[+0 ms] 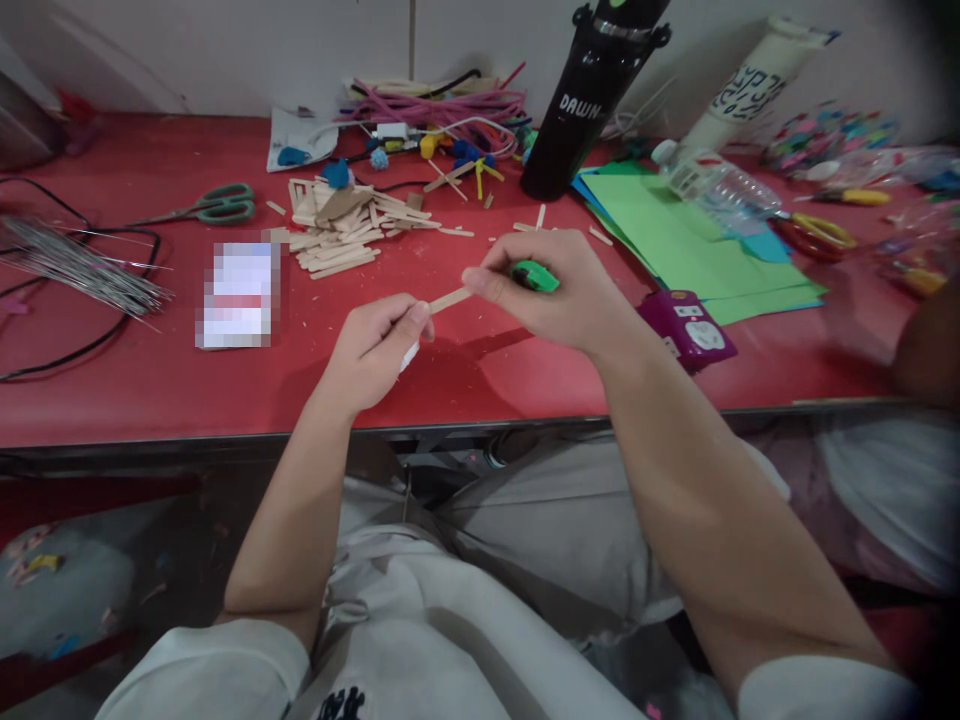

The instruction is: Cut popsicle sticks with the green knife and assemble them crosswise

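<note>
A pale wooden craft stick (450, 300) spans the gap between my two hands, above the red table. My left hand (379, 350) pinches its left end between thumb and fingers; a bit of something white shows beneath that hand. With thumb and fingertips, my right hand (551, 290) grips the stick's other end. Tucked in the same hand is a green and black tool (536, 276) that looks like a small cutter; its blade end is hidden. Behind my hands lies a loose pile of craft sticks (345, 225), some of them short pieces.
Green-handled scissors (225, 204), a blurred-out phone (238, 295) and thin metal wires (82, 262) lie left. A black bottle (577, 105) stands behind. Green paper sheets (652, 230), a clear plastic bottle (720, 185) and a purple case (690, 328) are right, near another person's arm (930, 340).
</note>
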A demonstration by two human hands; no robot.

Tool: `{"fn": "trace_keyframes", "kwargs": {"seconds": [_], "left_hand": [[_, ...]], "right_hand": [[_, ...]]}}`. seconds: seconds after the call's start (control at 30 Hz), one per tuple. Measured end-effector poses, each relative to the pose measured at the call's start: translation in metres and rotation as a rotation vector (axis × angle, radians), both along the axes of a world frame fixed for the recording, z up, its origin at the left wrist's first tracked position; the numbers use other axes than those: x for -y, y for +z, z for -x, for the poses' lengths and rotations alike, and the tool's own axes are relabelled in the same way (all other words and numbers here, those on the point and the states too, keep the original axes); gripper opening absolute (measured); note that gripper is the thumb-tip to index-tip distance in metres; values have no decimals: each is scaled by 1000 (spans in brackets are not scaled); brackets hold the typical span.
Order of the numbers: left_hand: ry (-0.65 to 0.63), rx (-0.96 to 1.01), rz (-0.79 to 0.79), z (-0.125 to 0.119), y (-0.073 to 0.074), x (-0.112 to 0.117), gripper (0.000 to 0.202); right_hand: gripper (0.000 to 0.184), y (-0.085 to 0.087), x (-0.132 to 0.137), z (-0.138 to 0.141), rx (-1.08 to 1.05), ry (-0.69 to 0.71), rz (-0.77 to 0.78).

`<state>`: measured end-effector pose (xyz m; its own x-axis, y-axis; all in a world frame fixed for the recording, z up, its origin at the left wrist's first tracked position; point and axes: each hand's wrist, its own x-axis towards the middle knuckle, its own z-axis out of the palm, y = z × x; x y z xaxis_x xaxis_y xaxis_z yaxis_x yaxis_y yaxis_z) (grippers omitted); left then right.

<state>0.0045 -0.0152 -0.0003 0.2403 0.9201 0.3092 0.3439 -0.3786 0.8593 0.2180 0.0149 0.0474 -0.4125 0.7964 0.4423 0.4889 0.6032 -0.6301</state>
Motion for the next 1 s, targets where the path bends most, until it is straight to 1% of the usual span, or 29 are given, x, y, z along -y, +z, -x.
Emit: {"fn": "trace_keyframes", "kwargs": {"seconds": [0.1, 0.13, 0.2, 0.27, 0.33, 0.43, 0.5, 0.63, 0.77, 0.83, 0.93, 1.0], "left_hand": [[35, 28, 12, 0, -2, -2, 33], [47, 29, 14, 0, -2, -3, 33], [71, 21, 11, -1, -3, -4, 33], [96, 8, -1, -1, -4, -5, 33], [117, 0, -12, 0, -6, -5, 31], [148, -7, 1, 0, -7, -6, 29], [154, 3, 19, 0, -8, -6, 27], [116, 36, 58, -1, -7, -5, 25], [89, 41, 27, -1, -5, -5, 28], [78, 56, 2, -2, -3, -5, 29], [66, 73, -15, -3, -1, -4, 29], [62, 79, -6, -3, 0, -3, 29]], "right_hand": [[42, 0, 2, 1, -183, -117, -89], [41, 1, 3, 1, -262, -158, -145], [43, 5, 6, -1, -365, -246, -307], [51, 8, 9, -4, -358, -348, -443], [64, 10, 9, -8, -328, -437, -483], [74, 11, 5, -11, -371, -520, -449], [76, 12, 2, -11, -438, -529, -460], [67, 16, 5, -4, -615, -485, -547], [61, 18, 16, 11, -645, -517, -600], [60, 16, 17, 18, -668, -527, -665], [56, 11, 10, 23, -743, -439, -795], [53, 9, 4, 23, -765, -378, -838]]}}
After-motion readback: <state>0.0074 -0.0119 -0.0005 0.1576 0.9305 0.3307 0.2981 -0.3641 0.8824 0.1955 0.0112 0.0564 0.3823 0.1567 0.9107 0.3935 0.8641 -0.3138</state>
